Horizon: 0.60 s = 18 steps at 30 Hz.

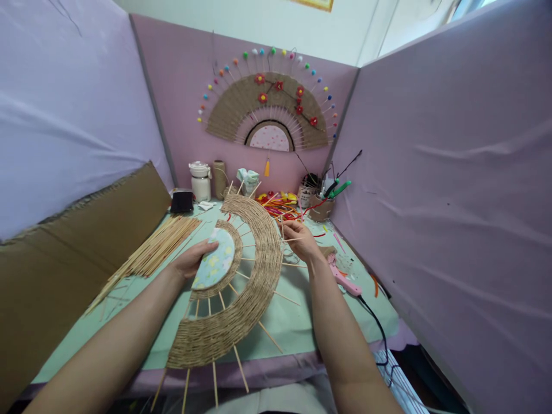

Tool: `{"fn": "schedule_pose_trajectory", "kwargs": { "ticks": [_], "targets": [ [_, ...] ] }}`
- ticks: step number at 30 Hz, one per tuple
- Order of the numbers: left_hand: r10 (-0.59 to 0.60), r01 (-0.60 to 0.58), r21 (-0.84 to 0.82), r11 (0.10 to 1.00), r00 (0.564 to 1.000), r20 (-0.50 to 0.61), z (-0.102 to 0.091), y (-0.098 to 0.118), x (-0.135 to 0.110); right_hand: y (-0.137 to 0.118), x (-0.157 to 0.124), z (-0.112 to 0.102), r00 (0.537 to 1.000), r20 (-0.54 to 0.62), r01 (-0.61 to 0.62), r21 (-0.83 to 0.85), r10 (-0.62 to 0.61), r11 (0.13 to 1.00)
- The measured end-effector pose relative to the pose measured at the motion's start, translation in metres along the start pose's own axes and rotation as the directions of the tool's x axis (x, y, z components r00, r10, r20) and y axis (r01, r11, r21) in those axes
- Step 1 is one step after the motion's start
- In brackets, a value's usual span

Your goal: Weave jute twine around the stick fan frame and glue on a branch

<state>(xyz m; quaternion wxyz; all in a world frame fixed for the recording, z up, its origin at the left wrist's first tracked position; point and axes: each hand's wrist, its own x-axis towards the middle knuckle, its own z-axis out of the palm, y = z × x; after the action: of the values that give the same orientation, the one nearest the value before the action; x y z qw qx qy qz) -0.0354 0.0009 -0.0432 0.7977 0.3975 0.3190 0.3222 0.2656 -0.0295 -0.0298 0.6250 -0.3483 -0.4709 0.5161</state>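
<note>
A half-round woven fan [268, 253] is held tilted above the table. Twine is woven in a wide outer band and a narrow inner one, and thin wooden sticks [236, 290] radiate through both, their bare tips jutting out. At its centre is a half-disc of light blue patterned cloth [215, 261]. My left hand [194, 259] grips this half-disc at its straight edge, thumb on top. Fingers of my right hand [297, 236] are pinched at the outer rim, around a stick tip; whether a strand of twine is also between them, I cannot tell.
Loose sticks [161, 244] lie left, beside a cardboard panel [86, 247]. A pink glue gun [345, 282] with a black cord rests right. Behind are a white jar [200, 183], a twine spool [219, 178], colourful strips [287, 210] and a tool holder [321, 210]. A decorated fan [233, 109] hangs on the back panel.
</note>
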Motion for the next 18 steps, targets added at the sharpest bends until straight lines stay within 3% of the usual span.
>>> {"fn": "schedule_pose_trajectory", "kwargs": {
  "ticks": [10,18],
  "targets": [
    [-0.065,0.064,0.021,0.998,0.997,0.049,-0.009,-0.007,0.001,0.007,0.001,0.004,1.0,-0.011,0.025,-0.141,-0.027,0.99],
    [-0.046,0.036,0.114,0.993,0.995,0.084,0.008,-0.005,0.0,0.008,-0.001,0.007,0.999,-0.044,-0.02,-0.182,0.012,0.983]
  ]
}}
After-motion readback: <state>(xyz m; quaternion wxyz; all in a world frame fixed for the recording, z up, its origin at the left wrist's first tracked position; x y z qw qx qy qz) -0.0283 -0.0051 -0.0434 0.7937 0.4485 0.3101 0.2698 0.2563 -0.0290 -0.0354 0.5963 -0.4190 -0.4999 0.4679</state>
